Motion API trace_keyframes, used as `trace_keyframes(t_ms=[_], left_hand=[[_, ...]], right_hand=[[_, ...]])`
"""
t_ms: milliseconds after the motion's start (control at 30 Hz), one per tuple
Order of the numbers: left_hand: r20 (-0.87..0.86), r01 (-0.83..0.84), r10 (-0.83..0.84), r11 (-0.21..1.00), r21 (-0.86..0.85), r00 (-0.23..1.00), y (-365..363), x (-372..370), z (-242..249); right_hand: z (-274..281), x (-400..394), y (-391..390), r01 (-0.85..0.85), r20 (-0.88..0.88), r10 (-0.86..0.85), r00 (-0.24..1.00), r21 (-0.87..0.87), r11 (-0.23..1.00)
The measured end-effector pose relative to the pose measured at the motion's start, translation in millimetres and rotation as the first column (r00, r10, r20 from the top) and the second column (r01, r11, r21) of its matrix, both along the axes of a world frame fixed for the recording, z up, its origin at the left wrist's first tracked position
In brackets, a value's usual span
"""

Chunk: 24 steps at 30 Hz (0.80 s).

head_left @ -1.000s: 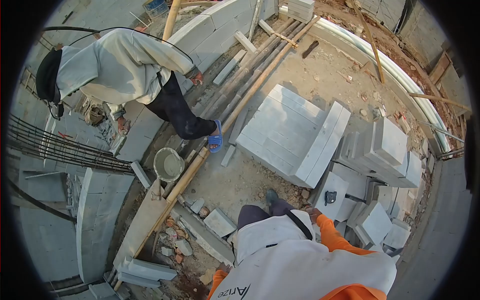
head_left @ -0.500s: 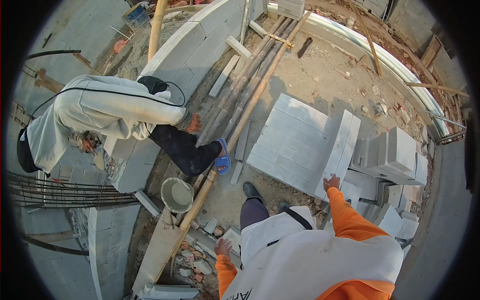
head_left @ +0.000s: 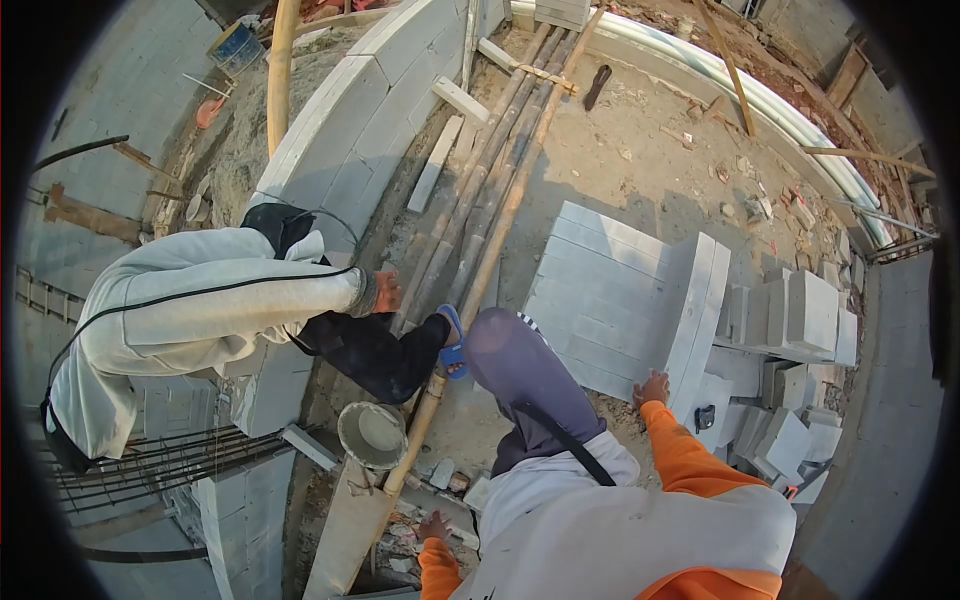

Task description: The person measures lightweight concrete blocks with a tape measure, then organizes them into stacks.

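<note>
My right hand (head_left: 652, 387) rests at the near edge of a stack of pale grey blocks (head_left: 600, 310), fingers apart and holding nothing. A taller block row (head_left: 697, 310) stands along the stack's right side, just beyond that hand. My left hand (head_left: 434, 526) hangs low over rubble beside the bamboo poles, empty, its fingers apart as far as they show. My bent leg (head_left: 520, 375) is raised between the poles and the stack. Left of it, a bucket of grey mortar (head_left: 372, 436) stands on a plank (head_left: 340, 530).
A co-worker in a pale hoodie (head_left: 200, 300) bends over the low block wall (head_left: 340, 130) at left, with a blue sandal (head_left: 453, 350) by the bamboo poles (head_left: 500, 215). Loose blocks (head_left: 780, 430) lie at right, with a small black object (head_left: 705, 416) among them. Rebar (head_left: 150, 455) juts out at lower left.
My leg has come up and forward, bent at the knee. My right hand has shifted slightly along the block edge; my left hand is lower. The co-worker leans lower in view.
</note>
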<state>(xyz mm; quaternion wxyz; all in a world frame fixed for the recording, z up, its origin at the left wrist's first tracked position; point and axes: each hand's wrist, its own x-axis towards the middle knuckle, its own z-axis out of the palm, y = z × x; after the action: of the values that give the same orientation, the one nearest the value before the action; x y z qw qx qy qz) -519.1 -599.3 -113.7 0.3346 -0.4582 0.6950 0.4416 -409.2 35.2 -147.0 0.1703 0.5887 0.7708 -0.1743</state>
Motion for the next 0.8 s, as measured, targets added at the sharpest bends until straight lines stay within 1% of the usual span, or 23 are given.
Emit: trace_keyframes(t_ms=[67, 100, 133, 167, 200, 267, 367, 467, 533, 633, 700, 733, 767, 800], left_hand=[[0.041, 0.004, -0.003, 0.999, -0.035, 0.999, -1, -2, 3], [0.042, 0.280, -0.276, 0.946, -0.166, 0.960, 1, -2, 5], [0.063, 0.393, -0.389, 0.892, -0.223, 0.919, 2, -5, 5], [0.086, 0.442, -0.435, 0.864, -0.242, 0.896, 11, -12, 9], [0.115, 0.453, -0.438, 0.859, -0.240, 0.892, 21, -19, 12], [0.129, 0.418, -0.398, 0.880, -0.225, 0.908, 43, -49, 14], [0.113, 0.409, -0.394, 0.888, -0.211, 0.912, 82, -123, 19], [0.061, 0.413, -0.410, 0.887, -0.208, 0.910, 136, -220, 22], [0.019, 0.418, -0.424, 0.882, -0.217, 0.905, 181, -291, 24], [-0.004, 0.425, -0.441, 0.869, -0.255, 0.898, 267, -391, 24], [0.015, 0.420, -0.435, 0.858, -0.297, 0.900, 329, -447, 30], [0.042, 0.421, -0.431, 0.851, -0.312, 0.901, 361, -464, 34], [0.076, 0.434, -0.435, 0.837, -0.333, 0.897, 387, -478, 42], [0.119, 0.453, -0.440, 0.824, -0.342, 0.890, 411, -483, 51]], right_hand=[[-21, -19, -9, -0.076, -0.040, 0.080, 0.996, 0.088, 0.993], [-19, -37, -8, -0.066, -0.042, 0.069, 0.997, 0.054, 0.996], [-15, -58, -8, -0.059, -0.044, 0.060, 0.997, 0.020, 0.998], [-13, -78, -8, -0.054, -0.045, 0.053, 0.998, -0.017, 0.998], [-12, -95, -6, -0.052, -0.060, 0.049, 0.997, -0.058, 0.997], [-13, -132, 6, -0.055, -0.086, 0.043, 0.995, -0.142, 0.988], [-29, -184, 28, 0.000, -0.048, -0.010, 0.999, -0.209, 0.978], [-45, -234, 60, 0.041, -0.059, -0.056, 0.997, -0.222, 0.974], [-49, -271, 92, 0.057, -0.110, -0.078, 0.991, -0.178, 0.982], [-69, -331, 163, 0.077, -0.161, -0.100, 0.982, -0.143, 0.987], [-89, -372, 227, 0.089, -0.111, -0.114, 0.987, -0.206, 0.975], [-102, -395, 269, 0.114, -0.019, -0.124, 0.992, -0.265, 0.957], [-112, -415, 295, 0.163, 0.085, -0.142, 0.986, -0.339, 0.927], [-113, -438, 318, 0.241, 0.131, -0.209, 0.969, -0.328, 0.913]])
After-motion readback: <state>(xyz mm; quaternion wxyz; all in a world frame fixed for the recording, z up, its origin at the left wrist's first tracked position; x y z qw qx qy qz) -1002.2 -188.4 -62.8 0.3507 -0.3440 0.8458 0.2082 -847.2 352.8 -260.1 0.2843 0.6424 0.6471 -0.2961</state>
